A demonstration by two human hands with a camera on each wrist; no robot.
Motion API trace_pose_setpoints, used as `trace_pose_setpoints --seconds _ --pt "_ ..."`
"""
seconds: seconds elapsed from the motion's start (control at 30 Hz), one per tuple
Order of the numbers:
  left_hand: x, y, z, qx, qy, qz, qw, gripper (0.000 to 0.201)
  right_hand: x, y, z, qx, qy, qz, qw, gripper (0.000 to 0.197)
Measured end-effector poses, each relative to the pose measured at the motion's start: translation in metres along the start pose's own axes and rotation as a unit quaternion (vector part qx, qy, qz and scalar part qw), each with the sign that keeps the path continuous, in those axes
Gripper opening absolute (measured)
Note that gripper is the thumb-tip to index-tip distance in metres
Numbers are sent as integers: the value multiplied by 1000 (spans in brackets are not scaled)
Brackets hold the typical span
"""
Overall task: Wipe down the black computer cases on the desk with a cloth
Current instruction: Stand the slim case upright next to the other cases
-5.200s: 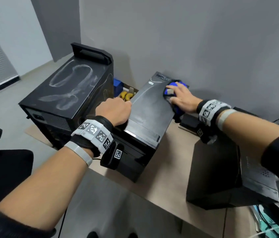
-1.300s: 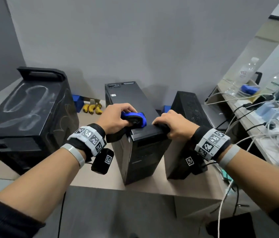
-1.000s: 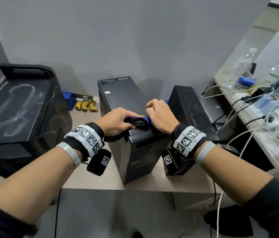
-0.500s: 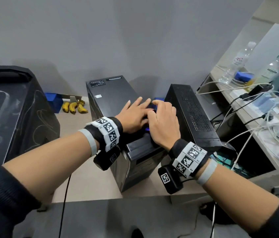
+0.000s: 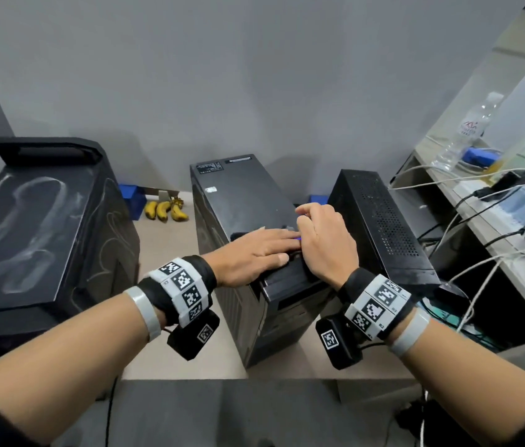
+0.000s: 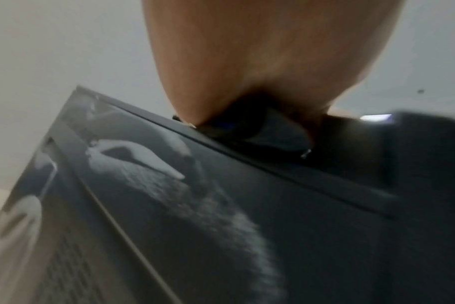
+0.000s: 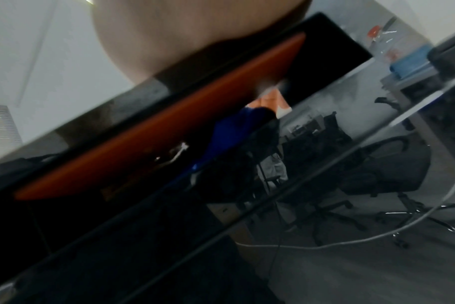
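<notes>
Three black computer cases stand on the desk: a large dust-smeared one (image 5: 38, 227) at the left, a tower (image 5: 238, 195) in the middle and a slim perforated one (image 5: 380, 221) at the right. My left hand (image 5: 261, 250) lies flat with straight fingers on the tower's top near its front edge, over the cloth. Only a blue sliver of the cloth (image 5: 299, 239) shows between the hands. My right hand (image 5: 322, 240) sits beside the left, fingers curled down onto the cloth. In the right wrist view blue cloth (image 7: 234, 131) shows at the case edge.
Bananas (image 5: 166, 210) and a blue box (image 5: 132, 196) lie on the desk (image 5: 164, 240) behind the left case. To the right, a side counter holds water bottles (image 5: 471, 133) and several loose cables (image 5: 480, 201). A grey wall backs the desk.
The cloth went from my left hand's grip at the tower's front edge to lying under both hands. My left hand has flattened out and my right fingers have curled.
</notes>
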State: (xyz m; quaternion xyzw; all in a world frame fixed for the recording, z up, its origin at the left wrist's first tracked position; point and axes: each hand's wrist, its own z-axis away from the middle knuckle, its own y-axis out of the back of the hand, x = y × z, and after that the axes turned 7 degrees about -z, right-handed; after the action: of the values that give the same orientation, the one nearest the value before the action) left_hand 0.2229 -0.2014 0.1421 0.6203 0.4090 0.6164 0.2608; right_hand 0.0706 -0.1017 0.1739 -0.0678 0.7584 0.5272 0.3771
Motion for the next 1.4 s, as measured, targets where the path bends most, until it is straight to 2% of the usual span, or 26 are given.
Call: trace_pose_setpoints --seconds 0.13,0.2,0.3,0.4,0.47,0.53,0.6,0.63,0.7,0.8,0.9,1.0,1.13,1.27,1.4 --pt "-34 20 -11 -13 97 -134 986 48 3 0 1 -28 37 45 998 45" --pt "-48 27 -17 8 144 -197 970 50 0 1 3 -20 35 60 997 40" --pt "-71 39 -31 57 220 -259 939 51 0 2 5 -4 30 68 997 43" --pt "-104 59 -41 120 302 -292 900 50 -1 2 4 -5 30 57 998 38" --pt "-116 69 -43 126 329 -268 897 50 -1 1 4 -8 33 54 998 35" --pt "-110 63 -41 96 303 -205 926 54 0 1 4 -9 36 50 998 34" --pt "-89 48 -36 51 227 -157 960 62 1 0 5 -10 40 45 998 33" --pt "-80 42 -36 34 195 -154 968 63 1 0 4 -12 41 45 998 34" --pt "-79 43 -47 19 185 -197 963 58 1 0 3 -18 42 42 998 37" --pt "-99 62 -74 17 253 -263 931 55 3 0 1 -18 37 36 998 32" --pt "-124 77 -78 47 328 -245 911 55 5 0 2 2 40 39 998 15" --pt "-133 78 -66 86 373 -218 898 54 7 -1 4 -9 67 76 995 19" --pt "-114 66 -46 127 370 -210 896 54 6 1 7 -35 91 79 992 23" --pt "-76 37 -20 140 341 -188 910 54 5 2 9 -59 109 96 988 23" --pt "-27 -2 3 177 305 -139 925 54 4 1 11 -73 157 97 980 31"
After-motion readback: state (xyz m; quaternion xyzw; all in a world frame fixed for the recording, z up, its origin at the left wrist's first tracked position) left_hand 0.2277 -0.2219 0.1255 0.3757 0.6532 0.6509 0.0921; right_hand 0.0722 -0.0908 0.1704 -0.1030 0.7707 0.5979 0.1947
